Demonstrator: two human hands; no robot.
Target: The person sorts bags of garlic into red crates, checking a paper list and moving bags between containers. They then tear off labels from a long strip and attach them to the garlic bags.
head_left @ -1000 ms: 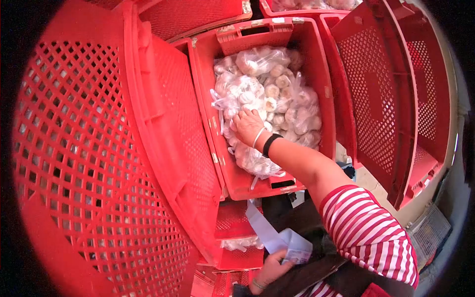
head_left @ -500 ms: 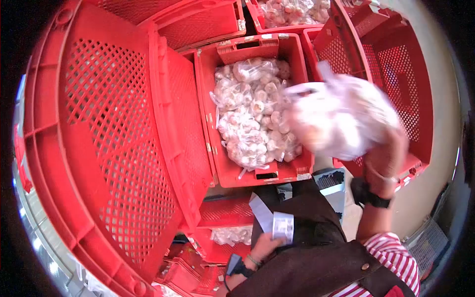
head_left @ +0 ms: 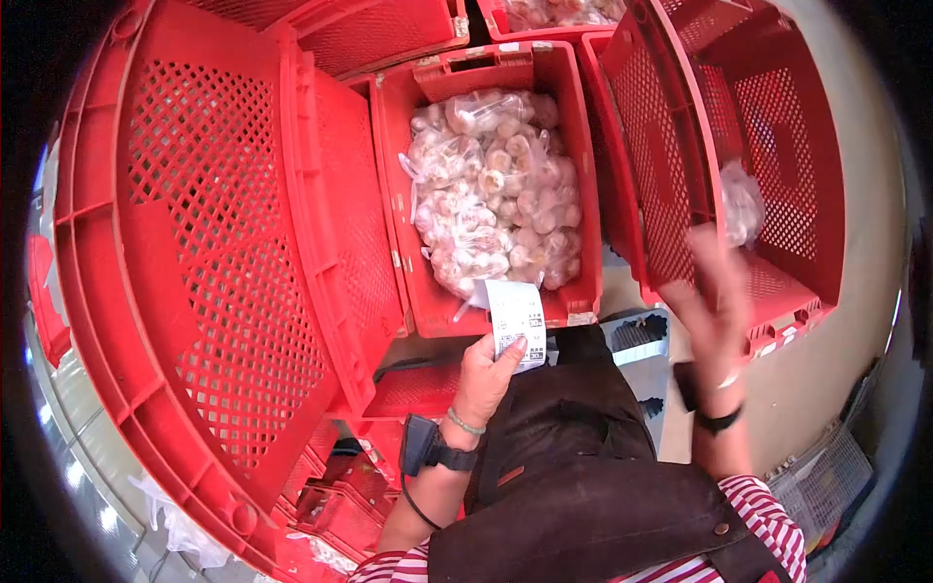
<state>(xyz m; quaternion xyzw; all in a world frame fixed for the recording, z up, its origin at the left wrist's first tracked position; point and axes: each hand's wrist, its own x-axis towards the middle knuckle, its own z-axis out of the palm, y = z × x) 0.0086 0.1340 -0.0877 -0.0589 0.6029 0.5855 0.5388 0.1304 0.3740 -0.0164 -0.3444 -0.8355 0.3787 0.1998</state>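
My left hand [head_left: 478, 384] pinches a white strip of printed labels [head_left: 515, 316] between thumb and fingers, above the near edge of the middle red crate [head_left: 559, 319]. Clear plastic bags of garlic [head_left: 496, 209] fill much of that crate. My right hand [head_left: 714, 301], blurred by motion, has its fingers apart and holds nothing. It is in front of the near side of the tilted red crate [head_left: 797, 267] on the right. One bag of garlic [head_left: 742, 204] lies inside that crate, partly hidden by its side wall.
A large tilted red crate [head_left: 224, 321] stands close on the left. Another crate with bagged garlic [head_left: 559, 14] is at the back. Below my right arm, a grey wire basket [head_left: 826, 476] sits on the floor. A white plastic bag [head_left: 190, 530] lies at lower left.
My right hand has let go of the bag of garlic, which now lies in the right crate. My left hand has risen with the label strip towards the middle crate.
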